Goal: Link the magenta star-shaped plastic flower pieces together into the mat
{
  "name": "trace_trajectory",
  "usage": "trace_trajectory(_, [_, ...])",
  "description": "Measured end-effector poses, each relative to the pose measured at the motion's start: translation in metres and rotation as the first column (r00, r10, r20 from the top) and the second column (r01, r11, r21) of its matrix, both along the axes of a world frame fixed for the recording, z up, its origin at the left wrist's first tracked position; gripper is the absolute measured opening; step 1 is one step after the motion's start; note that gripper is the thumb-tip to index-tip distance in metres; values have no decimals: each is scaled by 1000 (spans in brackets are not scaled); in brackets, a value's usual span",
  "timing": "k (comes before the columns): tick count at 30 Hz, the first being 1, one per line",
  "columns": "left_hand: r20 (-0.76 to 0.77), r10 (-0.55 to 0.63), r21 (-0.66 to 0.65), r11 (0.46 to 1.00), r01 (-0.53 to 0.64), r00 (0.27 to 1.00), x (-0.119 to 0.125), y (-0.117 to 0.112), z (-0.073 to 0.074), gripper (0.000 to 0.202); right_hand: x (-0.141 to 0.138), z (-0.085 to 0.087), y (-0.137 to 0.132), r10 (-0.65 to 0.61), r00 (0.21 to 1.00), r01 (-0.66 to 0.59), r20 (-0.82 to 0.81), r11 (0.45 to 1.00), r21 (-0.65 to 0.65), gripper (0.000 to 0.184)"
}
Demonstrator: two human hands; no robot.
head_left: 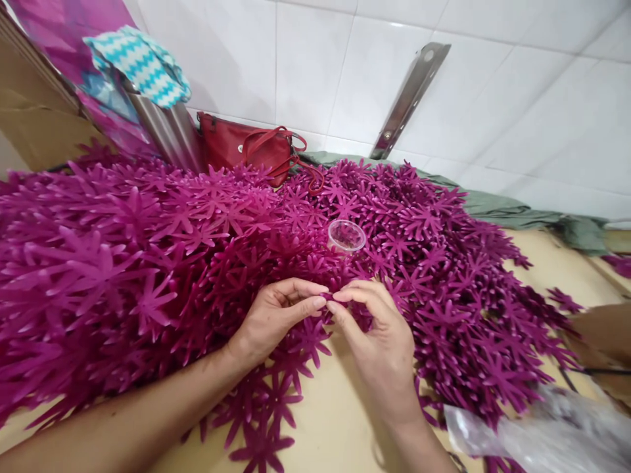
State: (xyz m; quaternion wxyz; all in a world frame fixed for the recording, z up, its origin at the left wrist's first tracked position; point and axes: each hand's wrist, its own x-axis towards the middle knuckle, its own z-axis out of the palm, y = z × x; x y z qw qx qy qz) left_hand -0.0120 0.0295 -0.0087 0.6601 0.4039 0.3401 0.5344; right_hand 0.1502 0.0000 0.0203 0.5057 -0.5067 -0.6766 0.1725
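Note:
Low over the table, my left hand [279, 315] and my right hand [379, 328] meet fingertip to fingertip. Thumb and fingers of both are closed in a pinch on a small purple petal piece [327, 297], mostly covered by the fingertips. Heaped around the hands are many purple artificial flower petals [148, 263], star-shaped with long narrow lobes. Just beyond my fingers, a round clear plastic cup [346, 235] sits among the petals; small bits seem to lie inside. Several loose petals [266, 440] trail down the table between my forearms.
Against the tiled wall stand a red handbag [236, 146] and a metal container [165, 131] topped by a blue-and-white zigzag cloth [140, 66]. A metal bracket [409, 98] leans there too. Cardboard [39, 98] rises at left; clear plastic bags [542, 430] lie at lower right.

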Motion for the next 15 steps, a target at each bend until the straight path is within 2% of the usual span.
trace_trajectory(9, [-51, 9, 48, 999, -7, 999, -2, 1, 0, 14, 4, 1, 5, 64, 963, -117, -261, 975, -192, 2])
trace_trajectory(12, [-76, 23, 70, 997, -18, 997, -2, 2, 0, 15, 5, -1, 6, 72, 959, -133, -273, 968, -213, 1])
trace_trajectory(15, [-98, 35, 96, 995, -26, 995, -1, 2, 0, 16, 5, -1, 6, 71, 976, -104, -205, 982, -155, 4])
